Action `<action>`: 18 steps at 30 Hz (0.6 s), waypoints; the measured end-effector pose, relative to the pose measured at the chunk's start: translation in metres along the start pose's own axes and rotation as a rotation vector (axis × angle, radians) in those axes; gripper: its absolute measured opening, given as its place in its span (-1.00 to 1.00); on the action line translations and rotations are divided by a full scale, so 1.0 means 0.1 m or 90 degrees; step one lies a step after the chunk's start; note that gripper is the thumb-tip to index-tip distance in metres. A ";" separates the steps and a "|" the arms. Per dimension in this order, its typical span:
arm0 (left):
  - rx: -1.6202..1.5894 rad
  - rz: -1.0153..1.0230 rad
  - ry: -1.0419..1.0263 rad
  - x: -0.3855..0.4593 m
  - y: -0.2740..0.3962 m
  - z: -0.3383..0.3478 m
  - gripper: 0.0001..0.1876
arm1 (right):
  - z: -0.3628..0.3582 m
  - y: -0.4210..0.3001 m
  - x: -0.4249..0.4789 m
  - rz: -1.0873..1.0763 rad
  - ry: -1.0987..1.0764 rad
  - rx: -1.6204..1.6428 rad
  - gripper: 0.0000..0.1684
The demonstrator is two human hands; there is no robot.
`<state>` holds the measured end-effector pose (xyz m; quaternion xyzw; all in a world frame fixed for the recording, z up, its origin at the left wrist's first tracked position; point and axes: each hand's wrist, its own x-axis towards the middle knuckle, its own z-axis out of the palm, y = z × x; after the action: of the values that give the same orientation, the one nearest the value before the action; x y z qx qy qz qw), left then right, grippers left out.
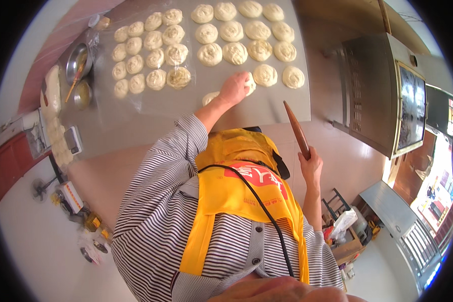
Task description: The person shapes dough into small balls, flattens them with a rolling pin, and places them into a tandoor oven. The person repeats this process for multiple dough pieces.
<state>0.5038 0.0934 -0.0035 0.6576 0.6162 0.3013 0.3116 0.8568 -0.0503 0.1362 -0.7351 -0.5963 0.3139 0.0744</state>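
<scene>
My left hand (234, 89) reaches over the metal tabletop, its fingers curled onto a round of coiled dough (251, 84) that they partly cover. Under that wrist another dough round (210, 98) is half hidden by the forearm. To the right of the hand sit a dough round (265, 75) and one more (293, 77) near the table's right edge. My right hand (311, 163) grips a tapered wooden rolling pin (296, 128) by its lower end. The pin points up toward the table edge, clear of the dough.
Several dough rounds (234, 31) stand in rows farther back; those on the left (153, 40) lie under clear plastic film. A metal bowl (77, 62) with a brush, a smaller bowl (83, 94), and a phone (73, 139) are at left. A steel oven (377, 90) stands right.
</scene>
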 end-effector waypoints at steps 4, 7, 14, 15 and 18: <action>-0.183 -0.178 -0.087 0.53 0.20 -0.54 -0.60 | -0.06 0.04 0.04 0.086 -0.028 0.011 -0.64; -0.189 -0.206 0.069 1.41 -0.07 -0.94 -0.53 | -0.03 0.17 0.06 0.006 0.026 0.004 -0.66; -0.019 -0.271 0.211 2.28 -0.35 -1.52 -0.55 | -0.15 0.26 0.34 0.043 -0.064 -0.002 -0.57; 0.128 -0.191 0.265 2.02 -0.38 -1.50 -0.58 | -0.17 0.21 0.43 0.012 -0.057 -0.006 -0.58; 0.082 -0.243 -0.028 0.90 -0.16 -1.42 -0.62 | -0.19 0.15 0.59 0.011 -0.052 0.020 -0.61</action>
<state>0.3885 0.1896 0.0732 0.5536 0.7410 0.1821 0.3335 0.8853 0.0052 0.1212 -0.7253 -0.5877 0.3536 0.0586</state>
